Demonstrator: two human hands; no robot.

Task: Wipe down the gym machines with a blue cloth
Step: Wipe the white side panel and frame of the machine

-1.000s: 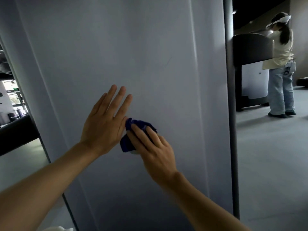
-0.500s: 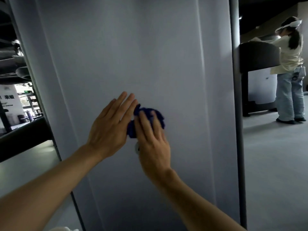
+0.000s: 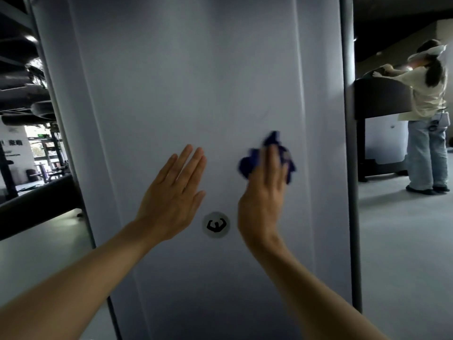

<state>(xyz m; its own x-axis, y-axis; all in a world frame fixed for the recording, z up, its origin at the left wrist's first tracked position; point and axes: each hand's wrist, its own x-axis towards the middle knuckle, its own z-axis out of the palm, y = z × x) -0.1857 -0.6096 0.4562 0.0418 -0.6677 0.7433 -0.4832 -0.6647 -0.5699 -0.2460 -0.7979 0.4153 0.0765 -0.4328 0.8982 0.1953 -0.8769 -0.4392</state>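
Two hands, right hand (image 3: 263,192) pressing blue cloth (image 3: 247,165)

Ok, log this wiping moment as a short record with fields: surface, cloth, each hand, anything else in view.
surface: pale upright machine panel
cloth: blue cloth, bunched, against the panel
right hand: right hand presses the cloth with straight fingers
left hand: left hand flat on the panel, apart from the cloth
marker: round logo badge below and between the hands
background: another person at a dark machine, right
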